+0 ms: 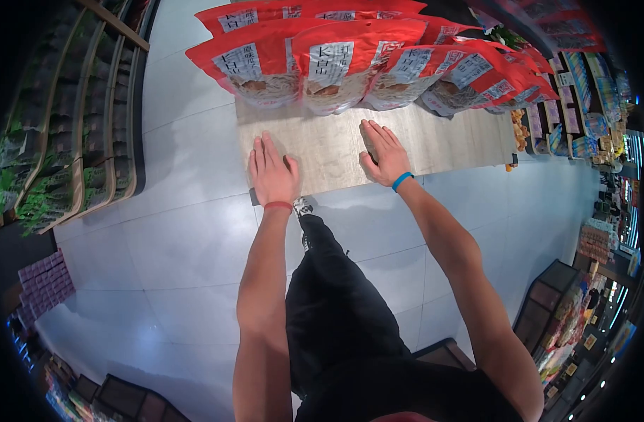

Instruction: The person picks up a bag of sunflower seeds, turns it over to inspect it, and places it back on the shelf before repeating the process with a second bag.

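Head view: red pouches, pale contents showing, line the table; left hand at their seven o'clock, right hand at six, both empty, fingers straight.

Wood tbl, red pkgs atop (rows)

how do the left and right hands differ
The left hand has a red wristband; the right hand has a blue wristband. The left hand is near the left end of the wood-grain platform; the right hand nearer its middle. The left hand points nearly straight ahead; the right hand slants leftward. Both are palm down and hold nothing.
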Action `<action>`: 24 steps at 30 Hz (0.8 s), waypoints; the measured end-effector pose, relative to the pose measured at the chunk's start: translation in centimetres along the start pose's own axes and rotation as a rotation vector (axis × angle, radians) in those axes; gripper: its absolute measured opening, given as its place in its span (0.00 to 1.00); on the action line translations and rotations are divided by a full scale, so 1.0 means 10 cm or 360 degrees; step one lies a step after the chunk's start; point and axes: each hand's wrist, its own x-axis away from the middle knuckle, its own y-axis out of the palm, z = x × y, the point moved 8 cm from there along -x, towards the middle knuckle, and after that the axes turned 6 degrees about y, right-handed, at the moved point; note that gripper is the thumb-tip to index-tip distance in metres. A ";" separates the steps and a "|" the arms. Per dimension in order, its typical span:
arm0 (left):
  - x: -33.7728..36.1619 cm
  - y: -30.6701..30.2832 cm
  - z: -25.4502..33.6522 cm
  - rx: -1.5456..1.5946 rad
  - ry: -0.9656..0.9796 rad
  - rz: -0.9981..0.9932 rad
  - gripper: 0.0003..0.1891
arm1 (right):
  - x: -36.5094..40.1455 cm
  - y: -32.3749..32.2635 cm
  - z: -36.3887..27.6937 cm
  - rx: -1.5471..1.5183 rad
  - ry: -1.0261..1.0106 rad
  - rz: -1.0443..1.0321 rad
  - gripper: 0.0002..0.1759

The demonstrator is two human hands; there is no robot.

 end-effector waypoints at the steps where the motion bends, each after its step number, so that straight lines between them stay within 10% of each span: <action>1: 0.00 0.00 -0.01 -0.0001 -0.0004 -0.0001 0.34 | 0.00 0.00 0.00 0.0027 -0.0014 0.0000 0.37; 24: 0.02 -0.01 0.00 -0.0021 0.0024 0.0074 0.32 | 0.00 0.01 0.00 -0.0045 -0.0001 0.0024 0.36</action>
